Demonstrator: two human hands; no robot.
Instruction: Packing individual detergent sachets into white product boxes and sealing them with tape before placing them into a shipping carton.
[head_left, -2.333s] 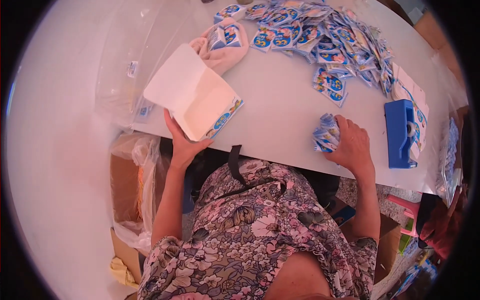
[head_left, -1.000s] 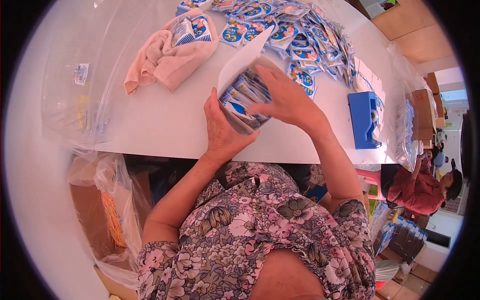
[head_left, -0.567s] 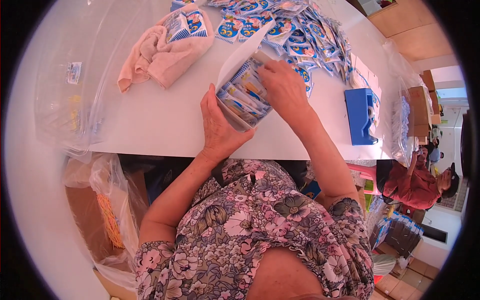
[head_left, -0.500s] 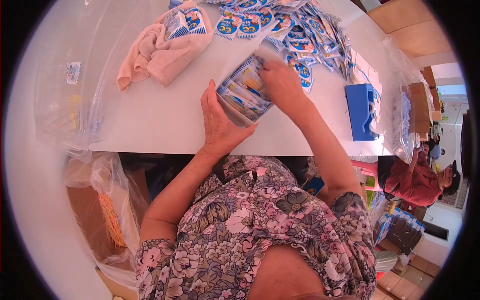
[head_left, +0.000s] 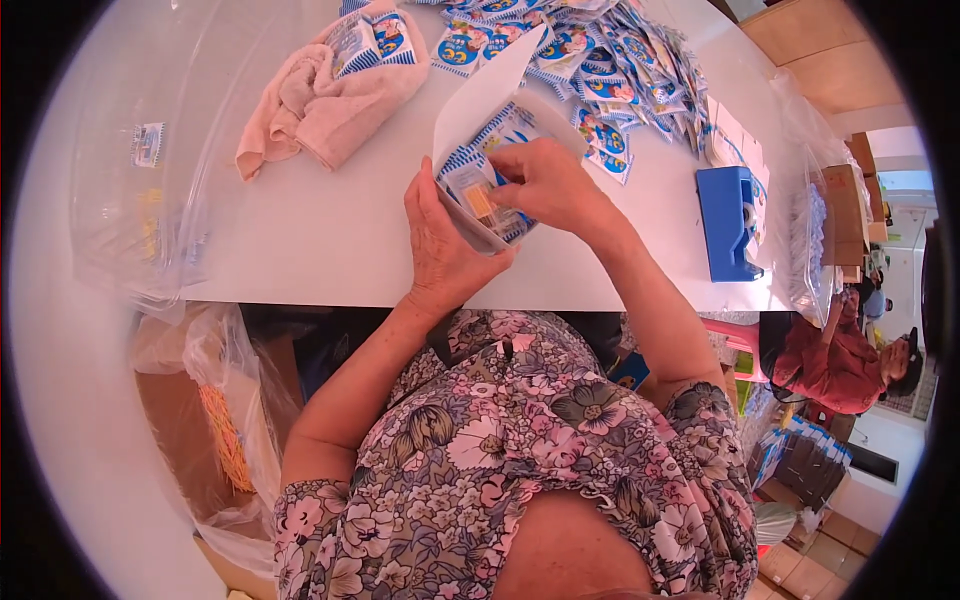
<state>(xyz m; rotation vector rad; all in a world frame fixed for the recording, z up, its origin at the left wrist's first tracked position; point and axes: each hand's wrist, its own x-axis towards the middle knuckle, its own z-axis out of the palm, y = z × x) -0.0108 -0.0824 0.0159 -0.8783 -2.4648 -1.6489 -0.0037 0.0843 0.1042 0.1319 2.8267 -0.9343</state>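
Over the near part of the white table, an open white box (head_left: 565, 122) is tilted, its flap standing up on the far side. My left hand (head_left: 437, 238) grips the box from its left and near side, thumb along the wall. Inside are several small blue-and-white wrapped packets (head_left: 515, 125). Reaching in from the right, my right hand (head_left: 552, 188) has its fingers bent onto a clear-fronted packet (head_left: 468, 185) with a tan content showing. The fingertips are partly hidden among the packets, and the box's bottom is out of sight.
Beyond the box lies a large pile of packets (head_left: 640, 75). A pink towel (head_left: 335, 125) with packets on it is at the far left. A blue tape dispenser (head_left: 722, 225) stands right. Below the table's left edge is a plastic-lined carton (head_left: 175, 420). A person in red (head_left: 830, 365) is off right.
My right hand has moved from the box's far right side to the left and nearer, over the packets. The white flap now stands clearly visible. My left hand keeps its hold.
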